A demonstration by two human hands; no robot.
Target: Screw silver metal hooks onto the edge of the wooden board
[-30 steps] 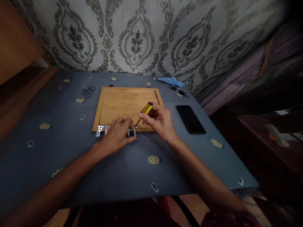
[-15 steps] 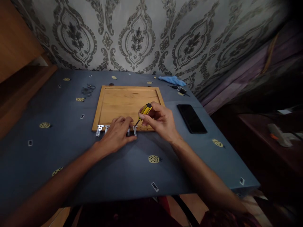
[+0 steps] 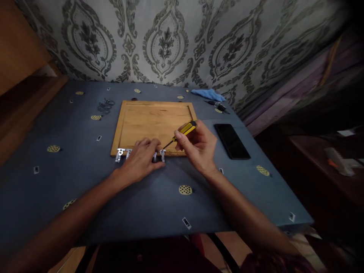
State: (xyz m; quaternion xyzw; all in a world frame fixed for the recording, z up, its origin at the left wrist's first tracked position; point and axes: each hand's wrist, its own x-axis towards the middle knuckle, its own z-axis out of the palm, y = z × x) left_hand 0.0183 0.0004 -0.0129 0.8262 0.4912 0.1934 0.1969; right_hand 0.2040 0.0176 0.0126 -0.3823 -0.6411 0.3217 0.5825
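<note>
A wooden board (image 3: 153, 119) with a raised rim lies flat on the table. Along its near edge runs a silver metal hook rack (image 3: 120, 152), its hooks pointing towards me. My left hand (image 3: 140, 157) covers the middle of the rack, fingers bent over it on the board and thumb below the edge; part of the rack is hidden. In my right hand (image 3: 199, 148) is a yellow and black screwdriver (image 3: 186, 129), pinched between thumb and fingers. It slants down to the left, with its tip at the rack's right end; whether it touches cannot be made out.
A black phone (image 3: 231, 141) lies right of the board. Behind it are a dark tool-like object (image 3: 219, 107) and a blue cloth (image 3: 209, 94). Dark metal pieces (image 3: 105, 106) lie left of the board. The patterned blue tablecloth (image 3: 136, 212) reaches the wall.
The screwdriver handle has moved right and tilted lower, my right hand shifting right with it. Its tip stays near the rack's right end. My left hand keeps its place.
</note>
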